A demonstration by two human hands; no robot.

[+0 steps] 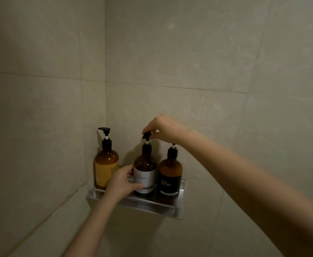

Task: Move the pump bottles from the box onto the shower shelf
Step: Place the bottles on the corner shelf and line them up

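Three amber pump bottles are standing upright on the metal shower shelf (148, 205), which is sitting in the corner of the tiled wall (189, 52); the yellow-label bottle (106, 166) is standing at the left end, apart from the others; the white-label bottle (145, 173) is standing in the middle, just beside the black-label bottle (170, 175) at the right end. The left hand (123, 180) is wrapping around the lower body of the white-label bottle, fingers closed on it; the right hand (163, 127) is pinching that bottle's black pump head (147, 135) between thumb and fingertips. The box is out of view.
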